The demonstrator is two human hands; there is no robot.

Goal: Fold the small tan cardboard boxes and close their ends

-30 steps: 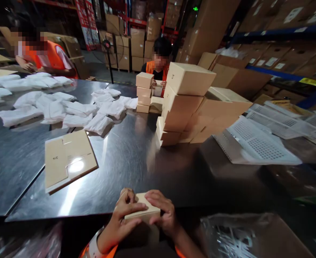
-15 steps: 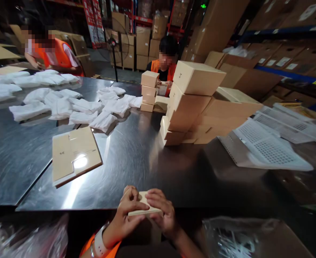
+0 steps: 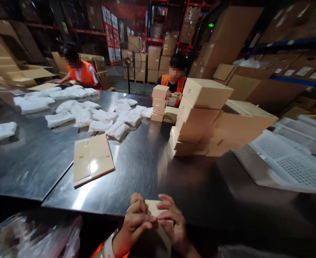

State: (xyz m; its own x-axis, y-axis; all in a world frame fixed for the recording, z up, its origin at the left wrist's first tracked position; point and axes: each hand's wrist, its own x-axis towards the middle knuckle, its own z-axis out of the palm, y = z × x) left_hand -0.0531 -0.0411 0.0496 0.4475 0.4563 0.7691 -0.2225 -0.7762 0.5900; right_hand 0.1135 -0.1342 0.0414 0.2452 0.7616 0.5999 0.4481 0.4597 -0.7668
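Note:
A small tan cardboard box (image 3: 152,207) is between my two hands, close to the front edge of the metal table. My left hand (image 3: 136,218) grips its left side with bent fingers, the thumb lying across the front of the top. My right hand (image 3: 173,219) curves round the right side, its fingertips touching the top edge. The box's front face is partly in shadow and its lower part is hard to make out. Ahead and to the left lies a short stack of flattened cardboard boxes (image 3: 93,161). Folded boxes (image 3: 200,118) are piled up ahead to the right.
White wrapped packets (image 3: 104,116) are spread over the far left of the metal table (image 3: 136,161). White perforated plastic trays (image 3: 289,157) lie on the right. Two co-workers in orange vests sit across the table, one behind small stacked boxes (image 3: 159,104). Clear plastic (image 3: 34,236) hangs lower left.
My view has swung left and up, so the table's things appear farther right and lower. The box is tilted differently in my hands, and my fingers have shifted along its top.

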